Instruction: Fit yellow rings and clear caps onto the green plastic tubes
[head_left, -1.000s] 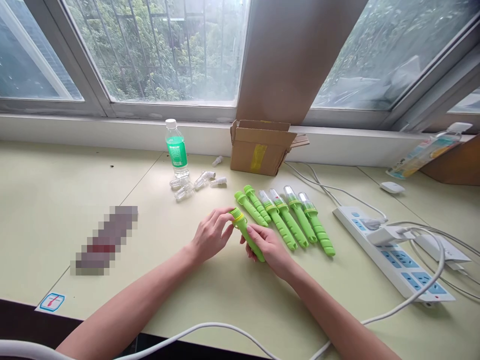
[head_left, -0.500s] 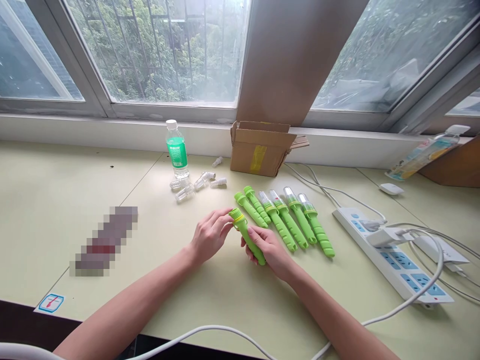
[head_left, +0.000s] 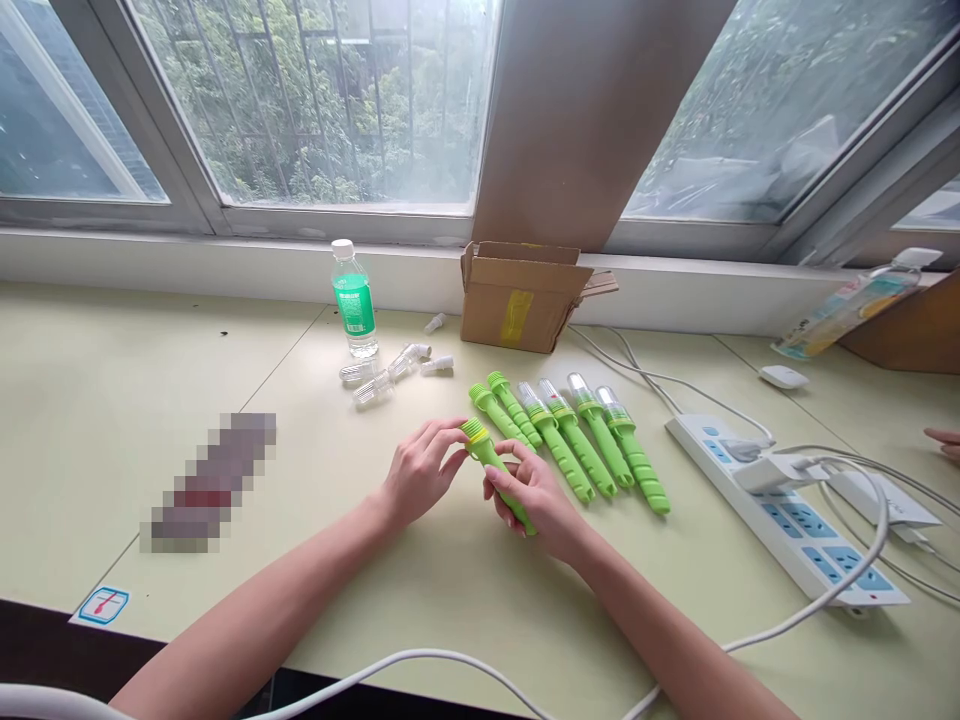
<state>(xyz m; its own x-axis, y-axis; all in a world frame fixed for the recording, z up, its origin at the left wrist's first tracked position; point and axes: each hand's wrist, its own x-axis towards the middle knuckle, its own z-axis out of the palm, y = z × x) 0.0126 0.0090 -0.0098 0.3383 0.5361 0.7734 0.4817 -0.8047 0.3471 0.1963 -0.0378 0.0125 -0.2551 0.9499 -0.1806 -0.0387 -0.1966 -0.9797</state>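
A green flashlight-like tube (head_left: 484, 449) with a threaded open end and a yellow ring is tilted between my hands above the table. My right hand (head_left: 534, 497) is closed around its lower body, index finger bent over it. At the threaded end, the thumb and fingertips of my left hand (head_left: 420, 470) grip near the yellow ring. Just beyond lie two similar uncapped green tubes (head_left: 501, 420) and several green tubes with clear caps (head_left: 568, 453). Several loose clear caps (head_left: 373, 390) with white threaded pieces (head_left: 438, 366) lie farther back, left of centre.
A green-labelled bottle (head_left: 354, 305) and an open cardboard box (head_left: 517, 305) stand at the back. On the right are a power strip (head_left: 780, 515) with cables and a tilted bottle (head_left: 847, 305). Another person's fingers (head_left: 945, 441) show at the right edge. A white cable (head_left: 420, 656) crosses the front.
My right-hand fingers have shifted on the tube, with the index finger now raised and bent. The tube has moved slightly right. Another person's fingers have come in at the right edge.
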